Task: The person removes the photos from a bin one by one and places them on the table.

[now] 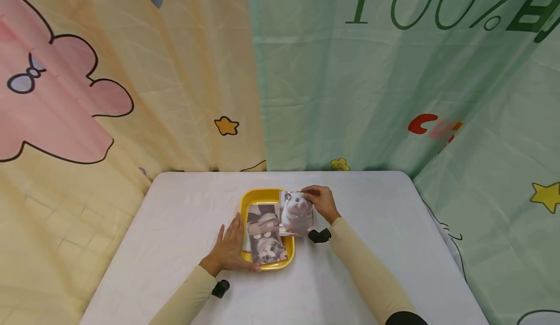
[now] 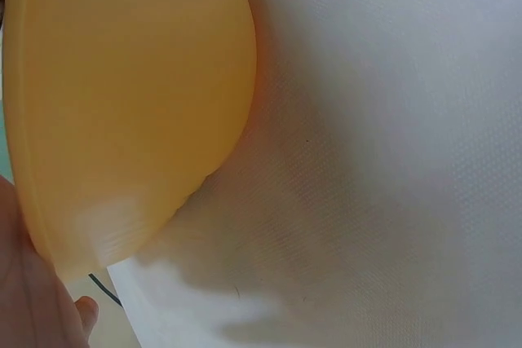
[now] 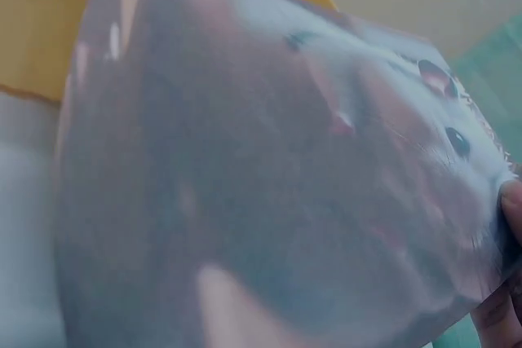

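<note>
A yellow tray (image 1: 288,259) with rounded corners sits on the table. My left hand (image 1: 230,249) rests against its left side, fingers spread and straight, thumb at the front rim. In the left wrist view, part of that hand (image 2: 33,283) touches the tray's side (image 2: 139,103), seen from close up. My right hand (image 1: 323,202) pinches the upper right corner of a photo of a hamster (image 1: 295,213), over the tray's right edge. The right wrist view has the hamster photo (image 3: 269,152) filling most of it. Inside the tray lie cat photos (image 1: 267,248), overlapping.
A white cloth covers the table (image 1: 372,189). Patterned curtains (image 1: 306,72) hang behind it and on both sides. A black wrist device (image 1: 220,288) is at my left wrist, another (image 1: 320,236) near my right.
</note>
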A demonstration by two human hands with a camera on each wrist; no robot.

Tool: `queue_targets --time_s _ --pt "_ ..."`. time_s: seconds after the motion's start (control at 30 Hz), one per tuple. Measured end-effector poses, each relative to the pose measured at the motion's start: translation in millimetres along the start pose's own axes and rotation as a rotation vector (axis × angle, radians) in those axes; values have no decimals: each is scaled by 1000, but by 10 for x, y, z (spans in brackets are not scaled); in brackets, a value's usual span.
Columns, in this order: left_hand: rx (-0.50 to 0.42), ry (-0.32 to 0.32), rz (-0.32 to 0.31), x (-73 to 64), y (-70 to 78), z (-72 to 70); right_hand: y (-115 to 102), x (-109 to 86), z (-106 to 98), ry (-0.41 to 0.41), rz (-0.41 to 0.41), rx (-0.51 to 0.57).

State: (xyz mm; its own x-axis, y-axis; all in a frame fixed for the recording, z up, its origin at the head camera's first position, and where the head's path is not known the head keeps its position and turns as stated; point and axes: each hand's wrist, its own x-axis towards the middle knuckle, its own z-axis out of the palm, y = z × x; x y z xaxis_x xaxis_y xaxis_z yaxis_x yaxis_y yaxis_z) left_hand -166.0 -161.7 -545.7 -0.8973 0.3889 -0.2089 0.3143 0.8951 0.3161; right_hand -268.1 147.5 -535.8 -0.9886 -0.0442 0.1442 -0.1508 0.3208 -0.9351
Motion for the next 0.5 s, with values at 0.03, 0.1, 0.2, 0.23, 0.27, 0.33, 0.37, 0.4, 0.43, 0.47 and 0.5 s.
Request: queue_targets --time_s 0.03,0.1,0.2,0.23,0.27,0.33,0.37,0.4,0.43,0.47,0.5 --pt "-4 0 -2 4 -3 0 15 23 -56 2 8 5" --pt "-12 -1 -6 9 -6 -1 50 73 -167 22 21 24" --pt "-19 -1 -10 18 -10 3 102 143 -319 56 51 53" --pt "-17 -3 -10 21 -12 6 117 165 -359 67 68 63" --pt "-16 -5 -12 22 -13 10 135 185 -393 74 79 69" --pt "-13 -9 -14 22 -17 18 170 213 -439 76 106 59" --pt "-11 -11 -15 21 -19 22 186 225 -453 78 118 45" --pt "-7 -14 -16 20 -19 23 209 236 -461 76 130 24" --pt "-9 -11 -16 15 -18 23 232 248 -464 76 143 2" --pt "-14 -10 -16 11 -17 22 256 256 -464 77 158 -18" --pt "-18 -7 -15 7 -17 24 274 259 -463 74 178 -36"
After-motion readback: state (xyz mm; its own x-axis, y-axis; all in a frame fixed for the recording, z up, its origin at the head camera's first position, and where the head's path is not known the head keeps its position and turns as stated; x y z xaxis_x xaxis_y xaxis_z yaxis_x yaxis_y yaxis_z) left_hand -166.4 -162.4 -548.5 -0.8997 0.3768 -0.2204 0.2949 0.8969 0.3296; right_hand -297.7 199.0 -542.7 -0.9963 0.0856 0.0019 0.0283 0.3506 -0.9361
